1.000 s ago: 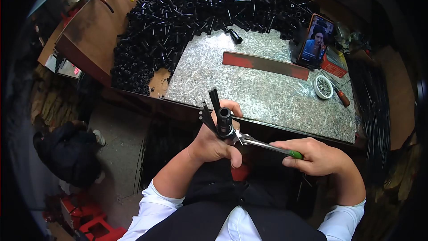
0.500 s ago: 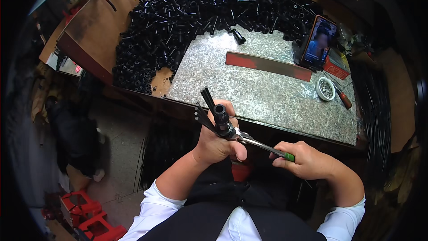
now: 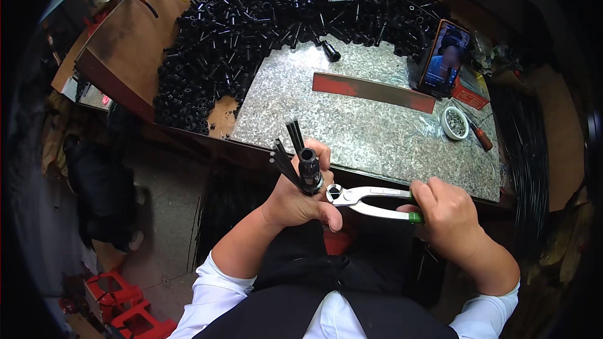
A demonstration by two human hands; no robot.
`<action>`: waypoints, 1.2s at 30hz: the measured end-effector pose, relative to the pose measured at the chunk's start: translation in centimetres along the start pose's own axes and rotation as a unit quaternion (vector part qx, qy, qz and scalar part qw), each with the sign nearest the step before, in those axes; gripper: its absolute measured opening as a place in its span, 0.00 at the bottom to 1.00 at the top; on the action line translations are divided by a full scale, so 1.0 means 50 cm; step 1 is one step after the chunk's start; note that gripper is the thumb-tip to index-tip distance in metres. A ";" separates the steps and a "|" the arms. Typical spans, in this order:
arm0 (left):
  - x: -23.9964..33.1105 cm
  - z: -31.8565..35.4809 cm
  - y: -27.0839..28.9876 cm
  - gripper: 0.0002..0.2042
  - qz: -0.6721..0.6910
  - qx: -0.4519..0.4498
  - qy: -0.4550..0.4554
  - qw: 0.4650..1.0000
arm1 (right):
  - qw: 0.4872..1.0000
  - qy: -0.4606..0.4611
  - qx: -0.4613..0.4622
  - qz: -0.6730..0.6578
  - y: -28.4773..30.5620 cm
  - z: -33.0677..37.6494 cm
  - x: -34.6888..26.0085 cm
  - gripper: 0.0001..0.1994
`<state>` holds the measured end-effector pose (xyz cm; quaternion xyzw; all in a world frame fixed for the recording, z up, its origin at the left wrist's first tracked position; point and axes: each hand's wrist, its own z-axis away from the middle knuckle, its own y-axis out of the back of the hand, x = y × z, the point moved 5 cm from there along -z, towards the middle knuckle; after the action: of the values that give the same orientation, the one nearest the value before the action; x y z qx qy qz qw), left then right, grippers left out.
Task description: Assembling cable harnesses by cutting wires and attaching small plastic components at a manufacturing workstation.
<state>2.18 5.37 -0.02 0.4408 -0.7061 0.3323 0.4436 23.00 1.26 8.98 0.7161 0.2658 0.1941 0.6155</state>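
Observation:
My left hand [image 3: 292, 204] is closed around a black tubular part [image 3: 308, 166], its hollow end pointing up. Several thin black rods [image 3: 282, 158] fan out from the same grip, left of the tube. My right hand [image 3: 447, 210] is wrapped round the green handles of a pair of silver end-cutting pincers [image 3: 370, 198]. The handles are spread, and the round pincer head lies beside the tube's lower end, near my left thumb. Whether the jaws touch the part, I cannot tell.
A large heap of black tubular parts [image 3: 251, 12] curves along the bench's back and left. On the speckled worktop [image 3: 289, 100] lie a red-and-grey flat bar [image 3: 370, 92], a white bowl of small metal bits [image 3: 455, 123] and a screwdriver [image 3: 483, 139]. A phone [image 3: 443, 56] stands at the right.
The pincers have turned from edge-on to flat, and their handles have spread. My right hand has moved right and slightly up. The left hand keeps its hold on the tubular part.

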 end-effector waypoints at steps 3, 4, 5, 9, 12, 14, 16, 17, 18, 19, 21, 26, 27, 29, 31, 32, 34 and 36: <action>-0.005 0.000 -0.017 0.41 0.058 -0.030 0.070 0.995 | 0.999 0.025 0.031 0.031 0.017 0.001 -0.005 0.13; -0.006 0.000 -0.020 0.41 0.059 -0.031 0.070 0.995 | 0.999 0.025 0.031 0.032 0.021 0.002 -0.006 0.13; -0.008 0.000 -0.023 0.40 0.069 -0.021 0.076 0.994 | 0.998 0.027 0.031 0.054 0.026 0.003 -0.008 0.13; -0.001 -0.006 -0.030 0.38 0.013 -0.016 0.096 0.995 | 0.992 0.031 0.026 0.120 0.031 0.003 -0.015 0.11; 0.008 -0.014 -0.026 0.36 -0.066 -0.040 0.023 0.997 | 0.989 0.037 0.023 0.140 0.030 0.002 -0.021 0.10; 0.015 -0.013 -0.029 0.36 -0.127 -0.067 -0.019 0.989 | 0.991 0.031 0.004 0.128 0.028 -0.001 -0.021 0.10; 0.006 -0.013 -0.029 0.36 0.013 -0.048 0.064 0.997 | 0.993 0.021 -0.013 0.118 0.025 -0.001 -0.018 0.10; 0.005 -0.012 -0.030 0.36 0.013 -0.051 0.065 0.997 | 0.996 0.014 -0.031 0.087 0.018 0.000 -0.013 0.10; -0.001 -0.010 -0.029 0.37 0.043 -0.042 0.085 0.995 | 0.997 0.006 -0.049 0.056 0.009 0.000 -0.010 0.10; -0.008 -0.007 -0.027 0.37 0.072 -0.033 0.106 0.991 | 0.997 0.003 -0.047 0.056 0.005 0.001 -0.008 0.10; -0.028 -0.002 -0.021 0.37 0.123 -0.034 0.095 0.987 | 0.998 -0.009 -0.069 0.012 -0.011 0.003 -0.003 0.11; -0.008 0.006 -0.008 0.41 0.159 -0.011 0.085 0.984 | 0.987 -0.012 -0.071 -0.143 -0.031 0.002 0.007 0.15; -0.009 0.008 -0.006 0.41 0.156 -0.010 0.085 0.984 | 0.978 -0.014 -0.067 -0.198 -0.035 0.002 0.007 0.16; -0.015 0.013 0.005 0.41 0.203 0.019 0.085 0.975 | 0.978 -0.012 -0.075 -0.196 -0.043 0.010 0.011 0.17; -0.010 0.012 0.008 0.41 0.175 0.025 0.082 0.981 | 0.977 -0.017 -0.083 -0.193 -0.049 0.017 0.016 0.18; -0.007 0.012 0.011 0.40 0.175 0.021 0.076 0.982 | 0.983 0.008 -0.061 -0.170 -0.047 0.017 0.015 0.18; -0.002 0.010 0.007 0.40 0.175 0.016 0.067 0.982 | 0.988 0.033 -0.038 -0.144 -0.047 0.021 0.018 0.19; 0.005 0.007 0.000 0.34 0.240 0.015 0.031 0.970 | 0.989 0.018 0.025 -0.147 -0.045 0.025 0.032 0.20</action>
<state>2.02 4.98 0.05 0.2543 -0.7721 0.4534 0.3655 24.70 1.50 6.48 0.6810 0.3837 0.1077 0.6143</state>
